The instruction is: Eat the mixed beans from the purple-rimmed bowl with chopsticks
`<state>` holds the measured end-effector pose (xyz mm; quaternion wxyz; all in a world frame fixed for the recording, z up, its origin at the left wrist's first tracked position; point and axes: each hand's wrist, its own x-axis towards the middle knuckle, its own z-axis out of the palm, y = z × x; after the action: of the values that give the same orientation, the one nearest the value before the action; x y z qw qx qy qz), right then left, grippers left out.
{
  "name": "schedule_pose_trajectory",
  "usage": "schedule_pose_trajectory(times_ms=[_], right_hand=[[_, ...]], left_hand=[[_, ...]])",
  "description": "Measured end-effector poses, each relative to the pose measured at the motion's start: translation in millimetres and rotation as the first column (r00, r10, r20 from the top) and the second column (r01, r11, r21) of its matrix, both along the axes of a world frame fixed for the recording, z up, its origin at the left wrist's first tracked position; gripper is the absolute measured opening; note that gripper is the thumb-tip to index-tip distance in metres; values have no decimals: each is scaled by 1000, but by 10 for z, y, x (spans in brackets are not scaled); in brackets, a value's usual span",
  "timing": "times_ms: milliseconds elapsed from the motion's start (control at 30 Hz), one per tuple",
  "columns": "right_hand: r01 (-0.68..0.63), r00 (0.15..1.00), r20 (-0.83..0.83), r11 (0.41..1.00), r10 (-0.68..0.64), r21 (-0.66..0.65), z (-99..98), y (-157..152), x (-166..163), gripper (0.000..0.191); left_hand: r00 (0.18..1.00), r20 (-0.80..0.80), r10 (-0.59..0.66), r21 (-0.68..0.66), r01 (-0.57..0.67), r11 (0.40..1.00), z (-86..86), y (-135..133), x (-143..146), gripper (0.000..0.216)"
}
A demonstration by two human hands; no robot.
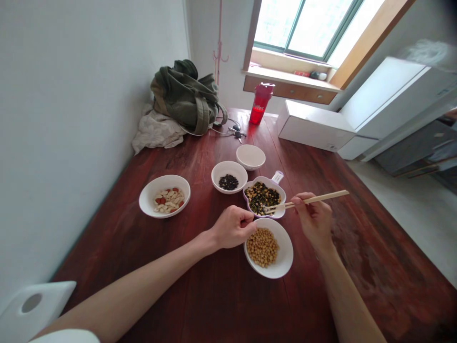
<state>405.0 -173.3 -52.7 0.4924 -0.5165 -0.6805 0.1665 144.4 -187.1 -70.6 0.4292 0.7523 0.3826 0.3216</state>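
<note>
My right hand [314, 221] is closed around a pair of wooden chopsticks [321, 196]. Their tips reach into a flower-shaped bowl [282, 209] with a purple edge and a short handle, among mixed black and yellow beans [262, 196]. At this bowl's near left rim, my left hand [233, 226] has its fingers closed, apparently pinching the edge; the fingertips are partly hidden. Its thumb lies over the rim of a white bowl [285, 257] of yellow soybeans [263, 247]. Just beyond, another white bowl [217, 176] contains small black beans [228, 182].
A white bowl [144, 200] of peanuts stands at left, and an empty white bowl [250, 156] farther back. Behind are a green bag [182, 97], keys [238, 135], a red shaker bottle [261, 104] and a white box [316, 126]. A wall borders the table's left side.
</note>
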Motion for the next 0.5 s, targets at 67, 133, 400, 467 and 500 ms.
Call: schedule_pose_trajectory(times_ms=[67, 133, 400, 467, 500], right_hand=[[-9, 1000, 28, 1000, 9, 4, 11, -5, -9, 21], [-16, 999, 47, 1000, 15, 9, 26, -10, -24, 21], [-35, 998, 48, 999, 34, 20, 56, -24, -64, 23], [-41, 998, 51, 999, 41, 15, 54, -27, -64, 24], [-42, 998, 52, 999, 42, 13, 52, -27, -63, 24]], left_hand=[[1000, 1, 0, 0, 0, 1000, 3, -1, 0, 42], [1000, 4, 2, -2, -2, 1000, 4, -3, 0, 42], [1000, 1, -3, -18, 3, 1000, 10, -3, -3, 42], [1000, 2, -3, -22, 3, 1000, 16, -4, -2, 42], [1000, 4, -2, -25, 2, 1000, 18, -4, -1, 42]])
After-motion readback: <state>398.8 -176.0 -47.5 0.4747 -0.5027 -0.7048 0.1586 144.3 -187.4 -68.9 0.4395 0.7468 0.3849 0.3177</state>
